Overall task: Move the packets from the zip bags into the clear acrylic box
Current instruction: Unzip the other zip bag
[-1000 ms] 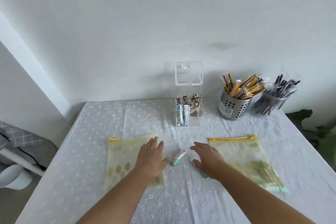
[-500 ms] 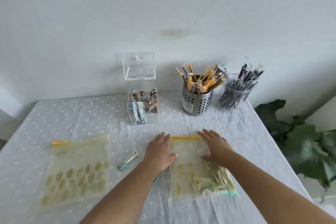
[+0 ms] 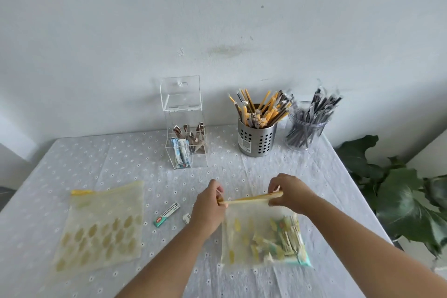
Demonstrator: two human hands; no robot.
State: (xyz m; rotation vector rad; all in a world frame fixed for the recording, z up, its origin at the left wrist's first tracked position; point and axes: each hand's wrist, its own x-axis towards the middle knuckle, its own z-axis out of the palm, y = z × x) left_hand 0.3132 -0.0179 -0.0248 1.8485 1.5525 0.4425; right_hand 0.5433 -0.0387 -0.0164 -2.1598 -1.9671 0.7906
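Packets (image 3: 286, 237), slim paper sticks in pale yellow, white and teal, lie bunched in the lower right corner of the right zip bag (image 3: 242, 230). This is a translucent pouch printed with yellow ovals and topped by a yellow zip strip (image 3: 251, 198). The bag lies on the worktop (image 3: 72, 159) in front of the person, with its top edge lifted. The left hand (image 3: 209, 208) pinches the left end of the zip strip and the right hand (image 3: 290, 192) pinches the right end, so the strip is stretched taut between them.

Just left of the left hand, a loose packet (image 3: 167, 214), white with a teal end and red lettering, lies slantwise on the dotted cloth. A small white piece (image 3: 186, 218) peeps out beside the left wrist. Farther left, the left zip bag (image 3: 101, 225) lies flat and bears the same print.

The clear acrylic box (image 3: 202, 152) stands at the back near the wall with its lid (image 3: 181, 93) tipped up. Blue-and-white packets (image 3: 180, 152) stand in its front left part, and brown packets (image 3: 193, 135) behind them. To its right stand a perforated metal holder (image 3: 257, 138) of yellow and brown sticks and a clear jar (image 3: 304, 130) of dark sticks. Plant leaves (image 3: 399, 196) hang beside the worktop's right edge.
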